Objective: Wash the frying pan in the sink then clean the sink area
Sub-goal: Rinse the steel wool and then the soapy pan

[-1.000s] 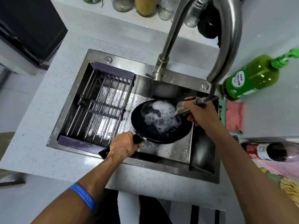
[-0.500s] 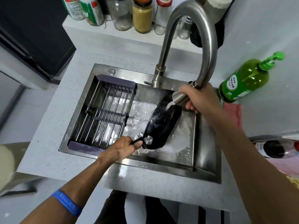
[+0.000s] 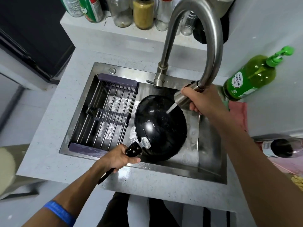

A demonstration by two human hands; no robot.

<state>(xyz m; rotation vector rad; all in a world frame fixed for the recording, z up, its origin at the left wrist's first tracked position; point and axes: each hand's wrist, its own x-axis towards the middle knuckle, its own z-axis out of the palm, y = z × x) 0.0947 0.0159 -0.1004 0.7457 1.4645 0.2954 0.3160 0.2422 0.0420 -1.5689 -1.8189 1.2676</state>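
Black and wet, the frying pan [image 3: 161,128] sits in the right part of the steel sink [image 3: 211,171], its open side facing up and its handle pointing toward the near left corner. The left hand [image 3: 117,158] has its grip wrapped tight round the pan's handle [image 3: 133,150] just where it meets the bowl, the tail of the handle poking out below the wrist over the near rim of the sink. The right hand [image 3: 204,102] has its grip closed round the spray head [image 3: 186,95] at the end of the tall curved tap [image 3: 193,38], aiming it down and to the left; a thin stream of water [image 3: 171,109] runs from it onto the far right inside of the pan. A bright glint shows on the pan's floor near its centre, and droplets speckle the surface. A wire draining rack [image 3: 106,115] with dark end bars fills the left half of the sink, just beside the pan. On the pale speckled bench [image 3: 49,145], a green pump bottle [image 3: 250,77] stands to the right of the tap, with a pink cloth [image 3: 237,112] near it, partly behind the right forearm. Jars [image 3: 143,13] line a shelf behind the sink. A blue wristband [image 3: 59,212] circles the left forearm.
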